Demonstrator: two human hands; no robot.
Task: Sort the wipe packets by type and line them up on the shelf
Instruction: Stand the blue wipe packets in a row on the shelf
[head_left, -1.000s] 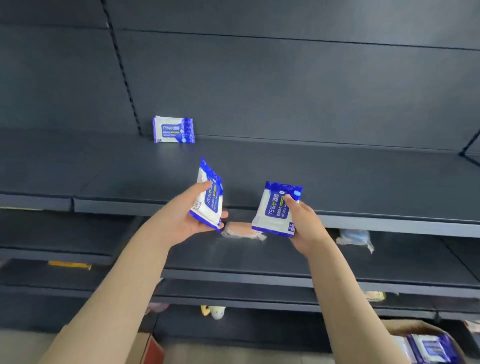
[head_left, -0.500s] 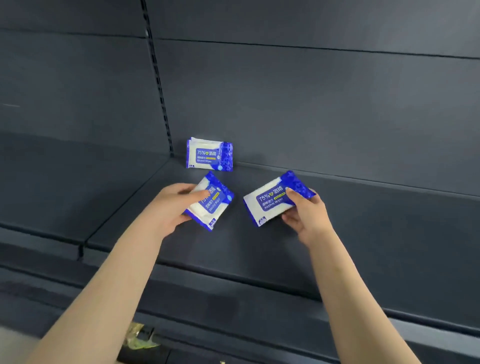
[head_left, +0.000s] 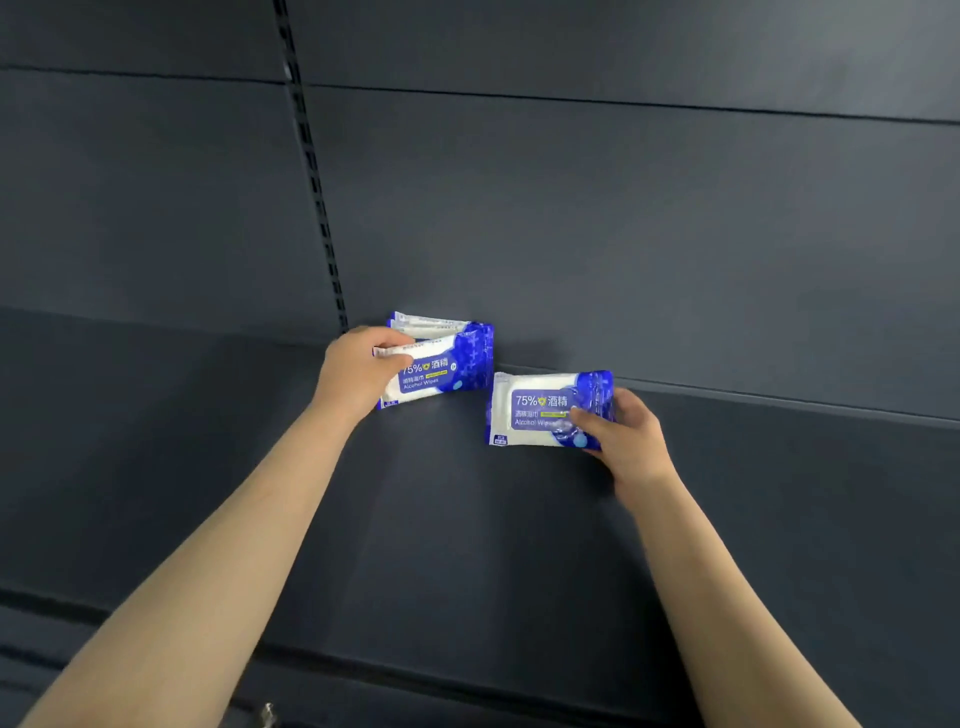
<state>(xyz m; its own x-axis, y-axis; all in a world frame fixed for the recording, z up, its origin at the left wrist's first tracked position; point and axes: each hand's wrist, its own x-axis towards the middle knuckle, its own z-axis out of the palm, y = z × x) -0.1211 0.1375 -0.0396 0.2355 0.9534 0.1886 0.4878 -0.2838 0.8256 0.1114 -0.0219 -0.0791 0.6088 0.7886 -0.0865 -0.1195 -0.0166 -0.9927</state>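
Observation:
My left hand (head_left: 358, 371) grips the left end of a blue-and-white alcohol wipe packet (head_left: 441, 371), holding it upright right in front of another packet of the same kind (head_left: 431, 325) that stands against the shelf's back wall. My right hand (head_left: 623, 436) pinches the right end of a third matching packet (head_left: 535, 410), held upright just to the right of the other two, near the back of the dark shelf (head_left: 467, 519). Whether either held packet touches the shelf board I cannot tell.
The dark back panel (head_left: 623, 234) rises behind the packets, with a slotted upright (head_left: 311, 171) just left of them. The shelf's front edge (head_left: 415, 675) runs along the bottom, with a neighbouring shelf section to the left.
Both hands have reached deeper toward the back wall. The left packet turned upright in front of the standing one; the right packet turned level beside them. The view moved closer.

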